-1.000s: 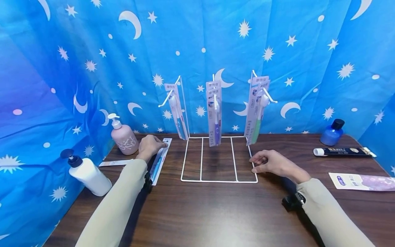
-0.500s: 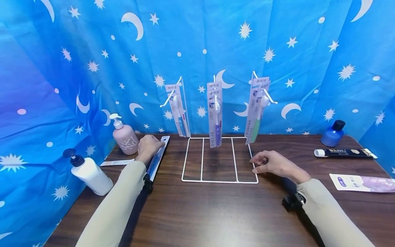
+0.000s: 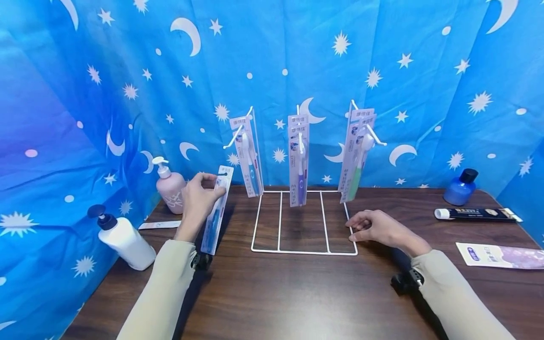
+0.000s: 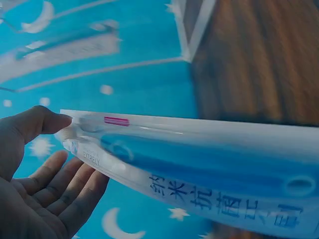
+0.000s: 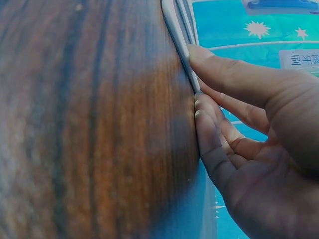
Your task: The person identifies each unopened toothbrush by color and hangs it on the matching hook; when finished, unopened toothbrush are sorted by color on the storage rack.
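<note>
My left hand [image 3: 196, 202] pinches a packaged blue toothbrush [image 4: 199, 164] near the top of its card, thumb on one side and fingers on the other. The package stands tilted, its lower end toward me. To its right is a white wire display rack [image 3: 278, 226]. Packaged toothbrushes hang from its three hooks: a blue one [image 3: 251, 165] on the left, purple ones [image 3: 301, 182] in the middle, green ones [image 3: 355, 179] on the right. At the rack's right side, my right hand [image 3: 378, 229] pinches the base wire [image 5: 179, 37] between thumb and fingers.
Left of my left hand stand a pink pump bottle [image 3: 171, 189] and a white pump bottle [image 3: 129, 245], with another flat package [image 3: 159, 225] lying near them. On the right are a blue bottle [image 3: 460, 189], a black tube [image 3: 478, 214] and a pale purple package [image 3: 501, 255].
My left hand has lifted the blue toothbrush package off the table and tipped its top end up, its face turning toward me. My right hand keeps its place on the rack.
</note>
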